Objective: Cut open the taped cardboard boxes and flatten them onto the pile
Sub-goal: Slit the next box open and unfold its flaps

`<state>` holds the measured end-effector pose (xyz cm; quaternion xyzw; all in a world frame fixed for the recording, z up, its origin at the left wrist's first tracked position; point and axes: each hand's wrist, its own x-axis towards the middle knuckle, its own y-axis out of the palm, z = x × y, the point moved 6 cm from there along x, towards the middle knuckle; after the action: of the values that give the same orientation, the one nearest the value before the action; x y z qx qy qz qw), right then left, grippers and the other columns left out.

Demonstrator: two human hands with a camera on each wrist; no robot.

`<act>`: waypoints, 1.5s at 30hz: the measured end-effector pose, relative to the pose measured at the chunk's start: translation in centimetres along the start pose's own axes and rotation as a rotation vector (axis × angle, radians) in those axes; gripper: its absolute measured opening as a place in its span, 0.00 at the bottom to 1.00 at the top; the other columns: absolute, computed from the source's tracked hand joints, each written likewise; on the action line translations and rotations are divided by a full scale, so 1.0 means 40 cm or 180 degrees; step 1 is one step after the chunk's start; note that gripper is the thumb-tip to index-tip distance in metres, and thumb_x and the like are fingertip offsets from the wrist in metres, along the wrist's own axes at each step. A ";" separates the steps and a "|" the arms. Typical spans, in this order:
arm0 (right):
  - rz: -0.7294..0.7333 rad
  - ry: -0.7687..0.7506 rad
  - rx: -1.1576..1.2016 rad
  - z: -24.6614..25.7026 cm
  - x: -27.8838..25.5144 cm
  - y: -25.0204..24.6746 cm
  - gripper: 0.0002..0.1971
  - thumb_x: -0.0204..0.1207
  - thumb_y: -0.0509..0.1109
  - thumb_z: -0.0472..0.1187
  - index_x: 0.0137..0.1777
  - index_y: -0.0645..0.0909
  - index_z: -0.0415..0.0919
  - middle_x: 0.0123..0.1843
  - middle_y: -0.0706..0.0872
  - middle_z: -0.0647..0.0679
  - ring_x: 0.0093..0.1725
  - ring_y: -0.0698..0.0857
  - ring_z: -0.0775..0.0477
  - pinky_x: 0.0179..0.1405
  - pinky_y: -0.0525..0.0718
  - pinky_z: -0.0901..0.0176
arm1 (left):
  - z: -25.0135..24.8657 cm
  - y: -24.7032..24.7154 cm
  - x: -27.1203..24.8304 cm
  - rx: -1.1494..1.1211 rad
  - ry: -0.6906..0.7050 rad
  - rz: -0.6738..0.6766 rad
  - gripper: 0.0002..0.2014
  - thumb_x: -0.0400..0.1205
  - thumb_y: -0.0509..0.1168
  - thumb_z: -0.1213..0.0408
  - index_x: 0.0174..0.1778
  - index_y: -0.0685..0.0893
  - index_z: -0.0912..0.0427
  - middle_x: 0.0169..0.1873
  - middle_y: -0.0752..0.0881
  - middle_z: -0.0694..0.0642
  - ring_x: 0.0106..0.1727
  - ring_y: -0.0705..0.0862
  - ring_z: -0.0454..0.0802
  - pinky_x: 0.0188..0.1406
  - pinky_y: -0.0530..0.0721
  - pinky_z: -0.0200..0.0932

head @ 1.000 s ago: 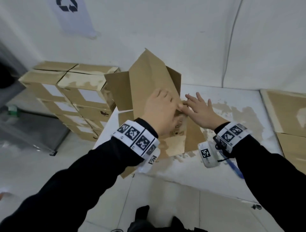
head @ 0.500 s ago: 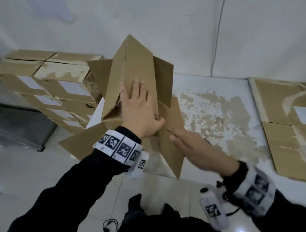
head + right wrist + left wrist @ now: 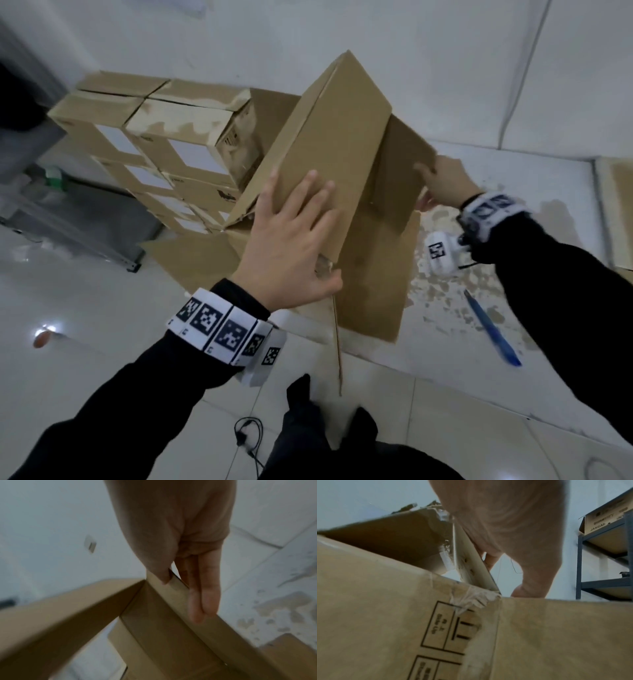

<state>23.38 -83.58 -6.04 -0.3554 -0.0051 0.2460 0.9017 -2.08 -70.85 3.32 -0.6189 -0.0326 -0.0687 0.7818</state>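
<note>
Loosely rhomboid, matte corrugated box (image 3: 329,137)

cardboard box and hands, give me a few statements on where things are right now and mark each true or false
1. The left hand lies flat with spread fingers on the opened cardboard box. True.
2. The right hand hangs free, touching nothing. False: it pinches the edge of a box flap, thumb on one side and fingers on the other.
3. A blue pen lies on the stained white table near the right arm. True.
4. The box is already pressed flat. False: its panels stand up at an angle.
5. Stacked boxes stand to the left of the table. True.
</note>
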 end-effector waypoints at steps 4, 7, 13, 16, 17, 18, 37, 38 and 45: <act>-0.0617 0.0526 0.0916 -0.148 0.012 -0.163 0.16 0.82 0.65 0.38 0.65 0.73 0.29 0.56 0.82 0.28 0.18 0.84 0.56 0.22 0.86 0.66 | -0.010 0.007 0.020 -0.0132 0.0369 -0.0294 0.36 0.67 0.62 0.37 0.66 0.82 0.56 0.75 0.74 0.56 0.81 0.63 0.57 0.78 0.50 0.70; -0.1006 0.0588 0.0834 -0.199 -0.009 -0.212 0.28 0.77 0.69 0.46 0.73 0.66 0.37 0.69 0.77 0.30 0.43 0.90 0.47 0.43 0.90 0.52 | -0.033 0.031 0.079 -0.0227 0.0539 -0.0375 0.35 0.67 0.62 0.38 0.65 0.83 0.56 0.75 0.75 0.56 0.81 0.64 0.57 0.77 0.51 0.71; -0.0578 0.0022 0.1924 -0.037 -0.337 -0.022 0.46 0.66 0.68 0.70 0.81 0.52 0.60 0.76 0.68 0.59 0.72 0.74 0.55 0.67 0.77 0.48 | -0.060 0.173 0.269 -0.0118 0.0454 0.0044 0.36 0.71 0.55 0.34 0.71 0.76 0.52 0.80 0.66 0.53 0.84 0.53 0.53 0.78 0.40 0.68; -0.0020 -0.0013 0.1882 -0.003 -0.465 0.199 0.52 0.67 0.75 0.61 0.83 0.43 0.58 0.78 0.64 0.61 0.74 0.70 0.61 0.69 0.74 0.58 | -0.088 0.321 0.335 0.0021 0.0468 0.0746 0.39 0.74 0.54 0.31 0.77 0.68 0.52 0.84 0.55 0.52 0.85 0.44 0.51 0.76 0.39 0.71; 0.0023 0.0122 0.1631 -0.026 -0.467 0.262 0.51 0.70 0.76 0.54 0.83 0.42 0.54 0.78 0.64 0.60 0.74 0.69 0.60 0.68 0.73 0.61 | -0.096 0.376 0.343 0.0042 0.0488 0.0982 0.40 0.74 0.54 0.30 0.78 0.66 0.51 0.84 0.52 0.53 0.85 0.42 0.52 0.76 0.40 0.71; 0.0028 0.0329 0.1437 -0.061 -0.452 0.312 0.46 0.75 0.74 0.45 0.84 0.46 0.50 0.75 0.69 0.56 0.68 0.74 0.58 0.64 0.75 0.65 | -0.101 0.434 0.345 0.0027 0.0488 0.1232 0.41 0.74 0.54 0.29 0.79 0.65 0.51 0.85 0.49 0.53 0.85 0.40 0.52 0.76 0.42 0.71; 0.0232 0.0699 -0.1545 -0.227 -0.229 0.490 0.34 0.77 0.31 0.69 0.82 0.36 0.58 0.84 0.36 0.48 0.83 0.37 0.41 0.76 0.33 0.32 | -0.001 0.705 0.249 -0.1482 0.0522 0.2249 0.60 0.68 0.55 0.22 0.82 0.28 0.54 0.77 0.20 0.60 0.77 0.19 0.56 0.79 0.30 0.62; 0.0237 0.0878 -0.1564 -0.246 -0.233 0.476 0.35 0.75 0.29 0.71 0.80 0.32 0.61 0.83 0.31 0.50 0.82 0.33 0.42 0.76 0.30 0.32 | 0.043 0.731 0.243 -0.1406 0.0448 0.2374 0.63 0.64 0.54 0.19 0.81 0.27 0.51 0.76 0.19 0.59 0.76 0.18 0.55 0.79 0.29 0.63; 0.0042 0.1703 -0.1404 -0.312 -0.276 0.337 0.37 0.76 0.48 0.70 0.83 0.43 0.59 0.85 0.40 0.55 0.84 0.38 0.45 0.74 0.30 0.36 | 0.182 0.747 0.225 -0.1607 0.0270 0.2293 0.68 0.56 0.55 0.15 0.82 0.29 0.49 0.78 0.21 0.53 0.78 0.21 0.51 0.80 0.31 0.61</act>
<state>10.05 -88.03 -22.22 -0.5937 0.1808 0.1429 0.7710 11.47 -57.68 -22.55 -0.7589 0.2351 0.1771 0.5809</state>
